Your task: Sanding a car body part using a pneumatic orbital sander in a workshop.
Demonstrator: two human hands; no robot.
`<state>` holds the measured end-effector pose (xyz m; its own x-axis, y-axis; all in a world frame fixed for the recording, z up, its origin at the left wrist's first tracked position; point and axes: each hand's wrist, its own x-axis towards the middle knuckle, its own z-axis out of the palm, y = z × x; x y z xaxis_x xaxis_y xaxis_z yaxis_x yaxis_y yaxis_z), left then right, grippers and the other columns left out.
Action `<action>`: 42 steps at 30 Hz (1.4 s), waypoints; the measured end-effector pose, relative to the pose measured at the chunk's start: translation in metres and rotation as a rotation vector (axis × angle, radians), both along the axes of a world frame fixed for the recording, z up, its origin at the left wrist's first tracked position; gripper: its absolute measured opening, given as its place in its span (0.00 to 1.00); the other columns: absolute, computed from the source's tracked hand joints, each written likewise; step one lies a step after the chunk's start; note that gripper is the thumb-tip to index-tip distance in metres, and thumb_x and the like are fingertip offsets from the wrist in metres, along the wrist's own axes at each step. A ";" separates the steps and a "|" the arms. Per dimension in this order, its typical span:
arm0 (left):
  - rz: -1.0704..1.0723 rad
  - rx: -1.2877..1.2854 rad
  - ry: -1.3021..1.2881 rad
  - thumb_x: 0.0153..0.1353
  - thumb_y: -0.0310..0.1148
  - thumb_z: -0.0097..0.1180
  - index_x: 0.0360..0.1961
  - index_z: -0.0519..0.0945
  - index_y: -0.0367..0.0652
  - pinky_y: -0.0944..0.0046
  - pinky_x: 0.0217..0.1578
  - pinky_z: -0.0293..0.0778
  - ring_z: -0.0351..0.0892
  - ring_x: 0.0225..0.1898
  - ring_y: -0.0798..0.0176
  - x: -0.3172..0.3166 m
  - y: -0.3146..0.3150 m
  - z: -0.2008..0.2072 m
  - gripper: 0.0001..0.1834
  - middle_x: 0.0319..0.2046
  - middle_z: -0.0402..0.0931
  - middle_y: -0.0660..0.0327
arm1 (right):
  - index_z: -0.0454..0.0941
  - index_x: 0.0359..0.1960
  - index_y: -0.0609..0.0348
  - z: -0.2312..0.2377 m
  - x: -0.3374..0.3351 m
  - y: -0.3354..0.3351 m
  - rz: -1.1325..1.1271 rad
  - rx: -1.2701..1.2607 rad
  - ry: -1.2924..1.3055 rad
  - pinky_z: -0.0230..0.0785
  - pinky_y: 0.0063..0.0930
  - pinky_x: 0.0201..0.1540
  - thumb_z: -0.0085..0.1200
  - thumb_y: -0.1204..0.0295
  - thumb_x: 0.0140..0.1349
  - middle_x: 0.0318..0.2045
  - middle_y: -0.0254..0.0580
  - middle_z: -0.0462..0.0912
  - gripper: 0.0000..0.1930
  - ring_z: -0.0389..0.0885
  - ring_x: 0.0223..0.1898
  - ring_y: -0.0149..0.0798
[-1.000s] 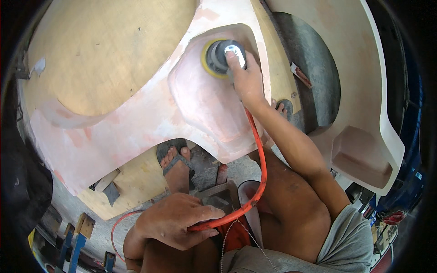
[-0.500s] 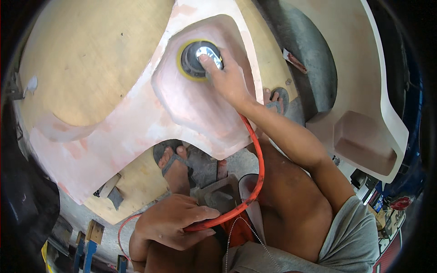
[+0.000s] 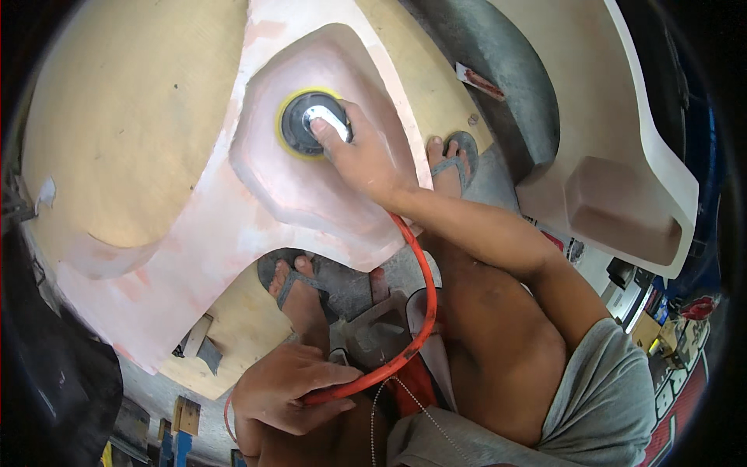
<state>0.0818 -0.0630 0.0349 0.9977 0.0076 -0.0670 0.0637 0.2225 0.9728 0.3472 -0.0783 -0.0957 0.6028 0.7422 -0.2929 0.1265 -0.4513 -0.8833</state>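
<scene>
My right hand (image 3: 359, 152) grips a round orbital sander (image 3: 299, 121) with a yellow-rimmed pad and a shiny top lever, thumb on the lever. The sander's pad lies against the floor of a recess in a pale pink, filler-patched panel (image 3: 194, 210). From behind my right hand an orange air hose (image 3: 427, 300) curves down toward my lap. Closed around that hose is my left hand (image 3: 292, 385), near my knee, with thumb and fingers on either side of it. Part of the hose is hidden behind this hand.
Plywood sheeting (image 3: 140, 101) lies under and around the panel. Another curved pinkish panel (image 3: 607, 101) stands at the right beside a dark grey curved part (image 3: 513, 70). A small tube (image 3: 480, 82) rests near it. My sandalled feet are beside the panel's lower edge.
The sander and my right hand appear lower and further left, but the panel has shifted left too as the view moved. My left hand stays on the hose.
</scene>
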 end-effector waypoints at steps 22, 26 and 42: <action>0.320 -0.176 -0.165 0.45 0.23 0.77 0.39 0.82 0.20 0.63 0.16 0.69 0.76 0.12 0.60 -0.045 0.021 0.016 0.22 0.18 0.81 0.50 | 0.68 0.73 0.45 -0.020 0.015 0.004 0.035 0.031 -0.024 0.69 0.42 0.62 0.46 0.64 0.78 0.53 0.63 0.81 0.24 0.79 0.57 0.58; 0.296 -0.188 -0.125 0.43 0.23 0.78 0.38 0.83 0.22 0.63 0.17 0.70 0.77 0.13 0.59 -0.049 0.022 0.015 0.22 0.19 0.82 0.49 | 0.68 0.73 0.44 -0.022 0.018 0.007 0.004 0.127 -0.095 0.69 0.44 0.61 0.45 0.65 0.78 0.53 0.62 0.81 0.23 0.80 0.56 0.58; 0.385 -0.164 -0.054 0.40 0.26 0.79 0.37 0.85 0.24 0.60 0.26 0.76 0.80 0.17 0.56 -0.052 0.012 0.015 0.23 0.19 0.82 0.49 | 0.69 0.71 0.44 -0.025 0.024 0.013 0.036 0.141 -0.083 0.71 0.45 0.58 0.46 0.64 0.78 0.52 0.60 0.82 0.22 0.81 0.52 0.60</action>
